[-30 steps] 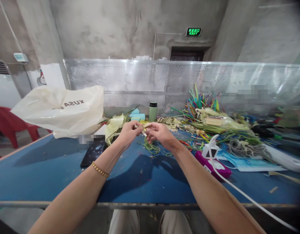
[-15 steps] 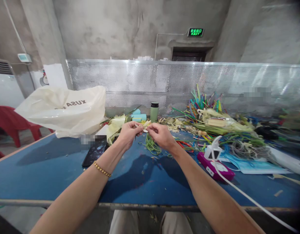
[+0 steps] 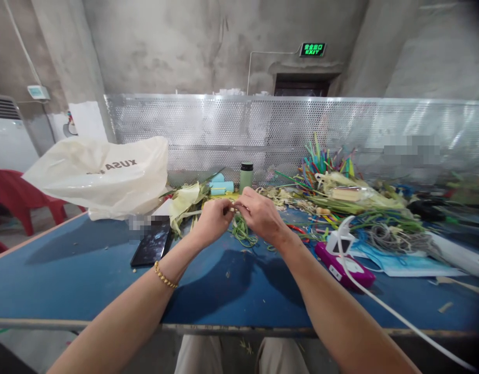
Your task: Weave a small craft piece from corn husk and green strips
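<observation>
Above the middle of the blue table, my left hand [image 3: 214, 221] and my right hand [image 3: 262, 214] meet with fingertips pinched together. Between them is a small pale strip [image 3: 232, 209], perhaps dried husk, mostly hidden by the fingers. My left wrist wears a gold bead bracelet. Just below and beyond the fingertips lies a tangle of green cord [image 3: 244, 232] on the table. Pale green husk leaves [image 3: 184, 201] are heaped left of my left hand.
A tablet [image 3: 151, 245] and a large white plastic bag [image 3: 107, 174] are on the left. Behind my hands stands a green bottle [image 3: 246, 176]. On the right are a purple power strip [image 3: 345, 266] with a white charger and cable, grey cords [image 3: 389, 240] and coloured stems.
Both hands have turned at the wrists and drawn closer together. My right hand has risen slightly over the fingertips, and the pale strip is now more hidden.
</observation>
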`<state>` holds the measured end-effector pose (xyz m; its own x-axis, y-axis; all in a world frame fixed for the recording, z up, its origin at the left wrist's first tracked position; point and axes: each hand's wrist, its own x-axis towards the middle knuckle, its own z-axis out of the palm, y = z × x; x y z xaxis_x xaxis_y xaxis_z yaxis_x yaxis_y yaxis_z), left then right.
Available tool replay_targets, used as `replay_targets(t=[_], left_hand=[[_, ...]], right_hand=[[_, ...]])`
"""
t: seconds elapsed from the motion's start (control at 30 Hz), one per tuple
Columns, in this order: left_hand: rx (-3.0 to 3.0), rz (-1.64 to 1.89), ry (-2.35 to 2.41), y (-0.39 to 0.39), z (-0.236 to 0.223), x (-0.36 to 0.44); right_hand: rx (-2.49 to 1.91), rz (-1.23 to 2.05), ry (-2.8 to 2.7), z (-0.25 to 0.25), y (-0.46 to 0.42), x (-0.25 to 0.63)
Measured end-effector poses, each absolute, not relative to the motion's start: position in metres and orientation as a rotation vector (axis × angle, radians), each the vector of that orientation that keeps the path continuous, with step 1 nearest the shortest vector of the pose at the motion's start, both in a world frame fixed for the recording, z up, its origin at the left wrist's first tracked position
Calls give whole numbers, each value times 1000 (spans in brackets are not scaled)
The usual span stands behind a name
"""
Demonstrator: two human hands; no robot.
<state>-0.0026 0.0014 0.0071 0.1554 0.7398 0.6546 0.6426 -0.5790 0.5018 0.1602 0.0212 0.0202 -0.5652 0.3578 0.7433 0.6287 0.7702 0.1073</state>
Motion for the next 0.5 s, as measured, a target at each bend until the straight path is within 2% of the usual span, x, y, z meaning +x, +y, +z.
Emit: replay_targets(t=[0.33, 0.5], left_hand=[[2463, 1137, 1096, -6, 18, -10], [2311, 1091, 892, -10, 22, -11]], right_hand=[[-836, 322, -2180, 24, 42, 190], [-833, 539, -2183, 25, 40, 195]])
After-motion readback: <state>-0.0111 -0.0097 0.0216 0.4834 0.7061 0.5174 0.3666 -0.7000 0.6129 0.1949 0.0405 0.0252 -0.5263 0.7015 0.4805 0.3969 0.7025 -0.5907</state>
